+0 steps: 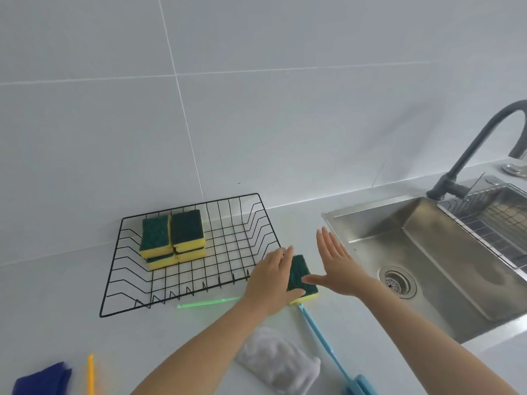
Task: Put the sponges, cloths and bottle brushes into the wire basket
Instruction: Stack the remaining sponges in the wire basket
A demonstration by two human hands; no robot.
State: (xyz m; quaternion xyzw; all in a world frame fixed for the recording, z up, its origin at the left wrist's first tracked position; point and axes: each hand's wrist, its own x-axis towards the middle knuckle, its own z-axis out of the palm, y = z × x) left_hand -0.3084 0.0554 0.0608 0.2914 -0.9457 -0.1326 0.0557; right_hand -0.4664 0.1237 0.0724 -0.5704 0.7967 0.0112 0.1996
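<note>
A black wire basket (188, 252) sits on the pale table (57, 309) against the tiled wall (256, 109), and four green-and-yellow sponges (174, 240) are stacked in its back left part, two piles of two side by side. Just off the basket's near right corner, the left hand (272, 277) clasps a fifth sponge (301, 277), fingers along its left edge and thumb under the near end. The right hand (339, 266) is beside it with flat, spread fingers and holds nothing, its thumb reaching over the sponge's green top (touching it or just above, hard to say from here).

Under the left forearm lies a green bottle brush (208, 303), only its thin handle showing along the basket's front rim. A blue bottle brush (322, 337) runs from beneath the held sponge toward the near edge. Between the two arms rests a crumpled grey cloth (279, 360). At the near left are a dark blue cloth (42, 379) and a yellow brush handle (90, 374), both cut off by the view.

To the right is a steel sink (413, 252) with a dark curved faucet (473, 149) and a wire rack (490, 215) across its far side.
</note>
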